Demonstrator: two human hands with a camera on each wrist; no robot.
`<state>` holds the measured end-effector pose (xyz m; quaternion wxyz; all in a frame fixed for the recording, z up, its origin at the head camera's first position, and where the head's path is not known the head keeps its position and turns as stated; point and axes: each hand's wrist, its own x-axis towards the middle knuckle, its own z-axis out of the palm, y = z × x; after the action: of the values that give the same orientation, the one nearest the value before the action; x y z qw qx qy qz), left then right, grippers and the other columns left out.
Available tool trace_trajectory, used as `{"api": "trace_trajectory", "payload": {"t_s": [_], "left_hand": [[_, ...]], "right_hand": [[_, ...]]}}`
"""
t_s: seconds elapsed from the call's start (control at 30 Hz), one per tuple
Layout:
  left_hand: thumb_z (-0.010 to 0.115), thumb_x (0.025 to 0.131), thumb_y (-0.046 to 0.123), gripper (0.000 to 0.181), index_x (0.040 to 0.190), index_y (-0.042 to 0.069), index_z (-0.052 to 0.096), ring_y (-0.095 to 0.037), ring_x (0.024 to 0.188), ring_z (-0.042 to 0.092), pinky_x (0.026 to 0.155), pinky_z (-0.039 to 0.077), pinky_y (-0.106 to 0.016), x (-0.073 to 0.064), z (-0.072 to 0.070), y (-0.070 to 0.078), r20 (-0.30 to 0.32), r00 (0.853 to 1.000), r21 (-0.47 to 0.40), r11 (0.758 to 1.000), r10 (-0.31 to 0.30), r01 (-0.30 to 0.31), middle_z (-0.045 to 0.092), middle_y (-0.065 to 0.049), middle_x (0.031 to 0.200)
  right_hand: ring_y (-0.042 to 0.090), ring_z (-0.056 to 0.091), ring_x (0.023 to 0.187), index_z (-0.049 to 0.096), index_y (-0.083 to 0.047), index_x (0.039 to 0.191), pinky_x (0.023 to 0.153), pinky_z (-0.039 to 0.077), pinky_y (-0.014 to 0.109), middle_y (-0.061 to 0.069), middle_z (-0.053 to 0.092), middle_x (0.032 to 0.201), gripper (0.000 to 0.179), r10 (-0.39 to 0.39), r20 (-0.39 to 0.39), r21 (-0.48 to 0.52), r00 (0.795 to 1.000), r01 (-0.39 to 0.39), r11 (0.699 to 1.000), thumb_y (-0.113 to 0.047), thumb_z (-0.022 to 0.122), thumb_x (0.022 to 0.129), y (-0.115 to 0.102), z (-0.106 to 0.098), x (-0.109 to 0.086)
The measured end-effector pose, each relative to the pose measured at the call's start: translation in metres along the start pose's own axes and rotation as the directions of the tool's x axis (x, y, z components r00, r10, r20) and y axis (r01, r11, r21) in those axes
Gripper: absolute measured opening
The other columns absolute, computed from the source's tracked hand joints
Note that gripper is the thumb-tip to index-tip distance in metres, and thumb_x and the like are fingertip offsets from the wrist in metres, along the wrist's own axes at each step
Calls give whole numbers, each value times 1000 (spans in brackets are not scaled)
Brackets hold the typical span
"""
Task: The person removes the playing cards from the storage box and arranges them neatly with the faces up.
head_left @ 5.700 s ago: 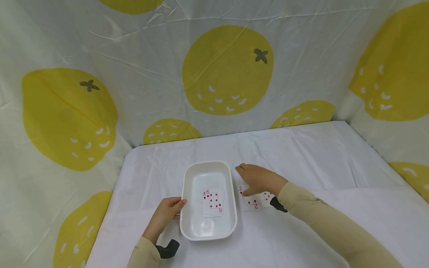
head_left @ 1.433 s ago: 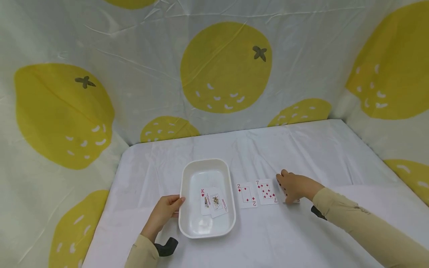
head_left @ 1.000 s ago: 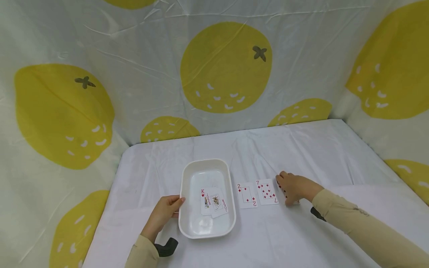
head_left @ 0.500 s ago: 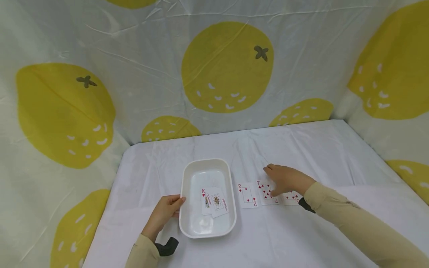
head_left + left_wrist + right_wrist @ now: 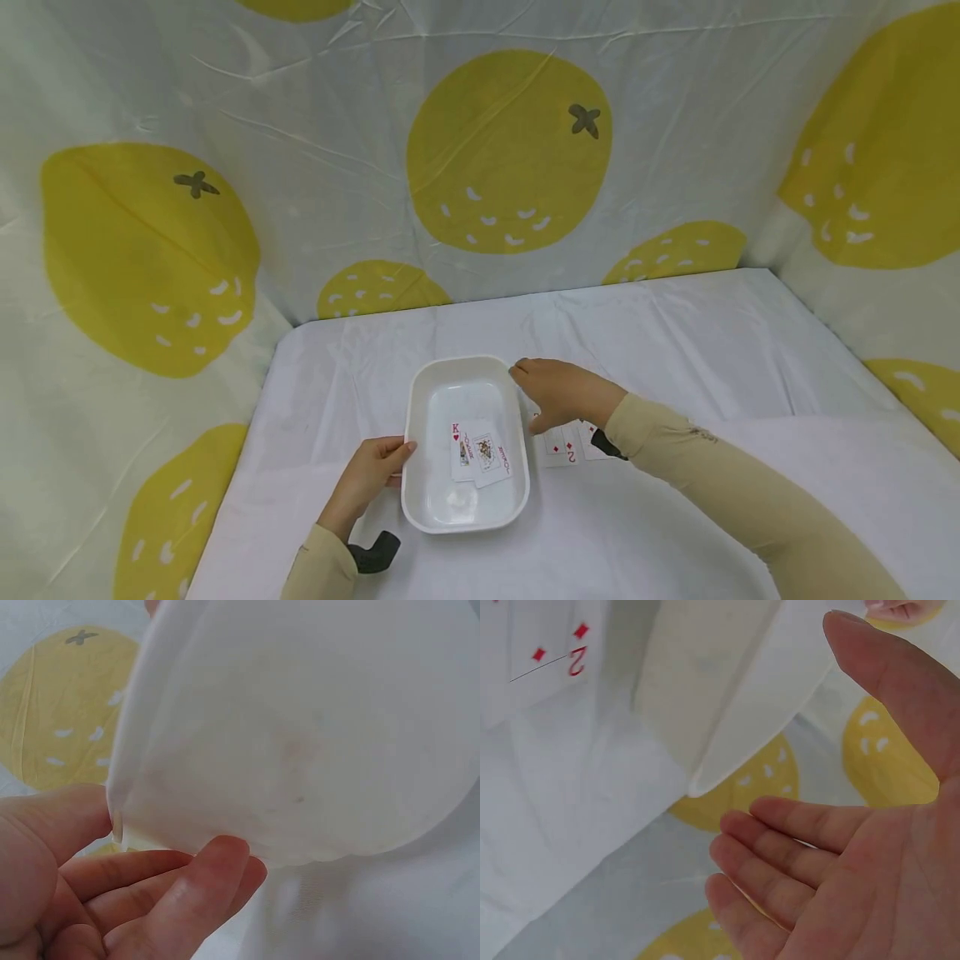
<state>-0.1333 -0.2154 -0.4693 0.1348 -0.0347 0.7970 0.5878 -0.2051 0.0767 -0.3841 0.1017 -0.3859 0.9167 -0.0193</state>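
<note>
In the head view my left hand (image 5: 367, 475) grips the left rim of a white plastic tray (image 5: 414, 500), thumb over the edge and fingers beneath. The left wrist view looks at the tray's underside (image 5: 315, 750), with the fingertips along it. Face up inside the tray lie a king of hearts (image 5: 457, 450) and a joker card (image 5: 487, 454), which overlaps the king. My right hand (image 5: 562, 392) hovers at the tray's right rim, fingers spread and palm bare in the right wrist view. Below it, the two of diamonds (image 5: 558, 454) lies partly covered on the cloth.
Right of the two, the seven of diamonds (image 5: 590, 450) is mostly hidden by the right wrist; the sleeve (image 5: 675, 450) covers the third card's place. White cloth (image 5: 600, 533) covers the table. A lemon-print curtain (image 5: 360, 167) stands behind and at both sides.
The six of diamonds has left the tray, uncovering the joker; a third card was laid at the row's right end. My right hand let go and moved left to the tray. The left hand stayed.
</note>
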Motion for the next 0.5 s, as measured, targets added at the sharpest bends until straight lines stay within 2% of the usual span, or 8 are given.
{"api": "trace_trajectory", "payload": {"t_s": [0.2, 0.3, 0.5], "left_hand": [[55, 90, 13, 36, 113, -14, 54, -31, 80, 63, 65, 54, -39, 0, -1, 3, 10, 1000, -1, 1000, -8, 8, 63, -23, 94], [54, 91, 11, 34, 113, -15, 53, -33, 81, 62, 66, 54, -41, 0, -1, 4, 19, 1000, -9, 1000, -1, 1, 62, -25, 95], [58, 89, 19, 39, 113, -12, 55, -28, 81, 63, 65, 54, -37, 1, -1, 2, 10, 1000, -14, 1000, 5, -4, 63, -21, 96]], "right_hand": [[24, 45, 114, 41, 3, 127, 98, 35, 31, 13, 45, 127, 83, -43, 24, -81, 999, 45, 996, -43, 76, 68, -30, -7, 22], [22, 48, 109, 44, 1, 125, 96, 37, 28, 9, 48, 122, 80, -62, 31, -101, 998, 65, 993, -43, 76, 67, -43, -7, 32], [18, 52, 99, 49, -4, 119, 92, 40, 27, 4, 52, 109, 75, -61, 66, -128, 996, 69, 989, -46, 78, 63, -67, -2, 51]]}}
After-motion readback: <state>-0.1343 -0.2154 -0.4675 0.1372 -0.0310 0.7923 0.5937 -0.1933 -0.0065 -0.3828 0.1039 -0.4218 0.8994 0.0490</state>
